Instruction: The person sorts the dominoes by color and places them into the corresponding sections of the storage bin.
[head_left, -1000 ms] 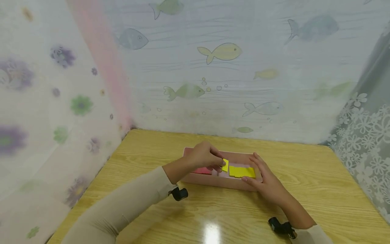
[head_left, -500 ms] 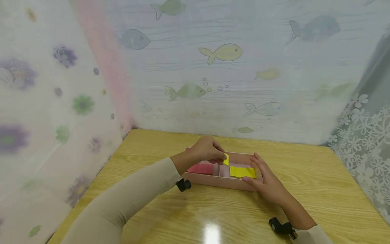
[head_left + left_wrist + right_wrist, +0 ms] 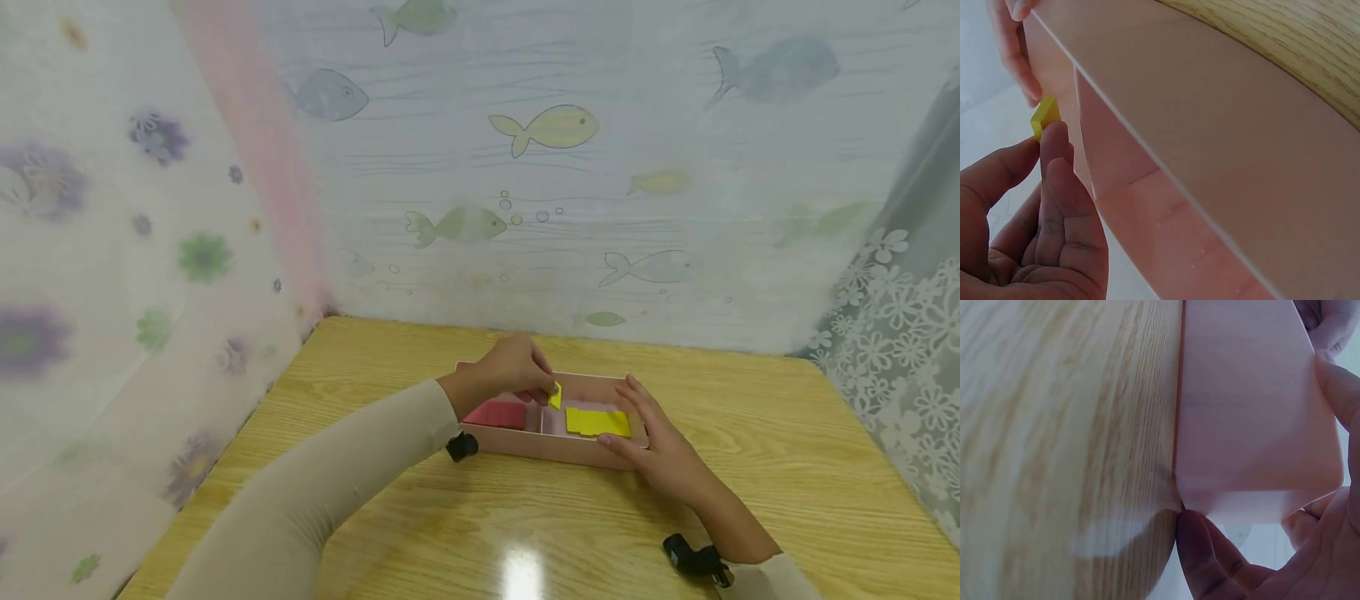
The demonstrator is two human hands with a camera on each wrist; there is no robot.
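Note:
Between thumb and fingertips my left hand (image 3: 516,367) pinches a small flat yellow tile (image 3: 555,397), held tilted above the pink box (image 3: 555,450). In the left wrist view the same tile (image 3: 1046,114) shows its thick edge at the fingertips. A row of yellow tiles (image 3: 600,422) lies in the box's right compartment. Red tiles (image 3: 501,415) lie in the left compartment, partly hidden by my left hand. My right hand (image 3: 663,450) grips the box's right end, thumb on the near rim; in the right wrist view its fingers (image 3: 1197,544) reach around the lower corner.
A thin divider (image 3: 542,419) splits the box. The box stands on a wood-grain table (image 3: 420,533), whose far edge meets a wall covering (image 3: 465,292) printed with fish. A flowered covering (image 3: 150,350) borders the left, a lace curtain (image 3: 900,333) the right.
My left hand has risen with the yellow tile from low in the box, and its forearm has shifted right, uncovering more red tiles. The right hand and box have stayed put.

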